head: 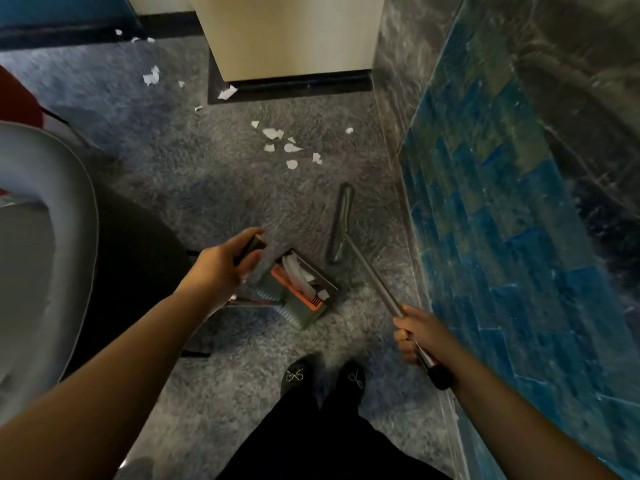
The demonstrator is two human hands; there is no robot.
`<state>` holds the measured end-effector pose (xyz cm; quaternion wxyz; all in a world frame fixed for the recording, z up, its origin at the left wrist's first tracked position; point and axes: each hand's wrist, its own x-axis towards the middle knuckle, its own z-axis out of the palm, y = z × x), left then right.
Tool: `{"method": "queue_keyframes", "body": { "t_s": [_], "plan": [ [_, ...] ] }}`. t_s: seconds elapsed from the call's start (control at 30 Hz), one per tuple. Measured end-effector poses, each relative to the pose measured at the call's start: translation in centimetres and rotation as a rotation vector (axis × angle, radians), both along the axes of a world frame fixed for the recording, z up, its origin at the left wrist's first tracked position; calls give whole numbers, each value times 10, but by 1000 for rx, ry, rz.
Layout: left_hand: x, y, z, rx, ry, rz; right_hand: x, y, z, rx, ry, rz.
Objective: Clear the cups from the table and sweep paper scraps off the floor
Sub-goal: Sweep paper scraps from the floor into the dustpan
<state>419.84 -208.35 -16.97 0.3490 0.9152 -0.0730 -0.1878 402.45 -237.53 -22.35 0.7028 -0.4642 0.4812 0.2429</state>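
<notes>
The left hand (227, 261) grips the dark top of the dustpan handle (255, 244); the dustpan (301, 289) sits on the carpet (194, 174) holding white paper scraps. The right hand (420, 332) wraps around the broom handle (375, 280), with the broom head (341, 223) just right of the pan. More paper scraps (285, 147) lie farther off on the floor.

White torn scraps (284, 144) are lying scattered on the carpet (173, 174); several more are sitting in the dustpan (300, 289), beside the broom (341, 223).
</notes>
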Motion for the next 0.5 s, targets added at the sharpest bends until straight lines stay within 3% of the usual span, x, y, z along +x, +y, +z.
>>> {"method": "queue_keyframes", "body": {
  "t_s": [0.27, 0.5],
  "plan": [
    [47, 3, 28, -98, -76, 184, 54, -29, 22, -43, -74, 43],
    [132, 0, 32, -123, -72, 207, 145, -31, 41, -120, -100, 89]
  ]
}}
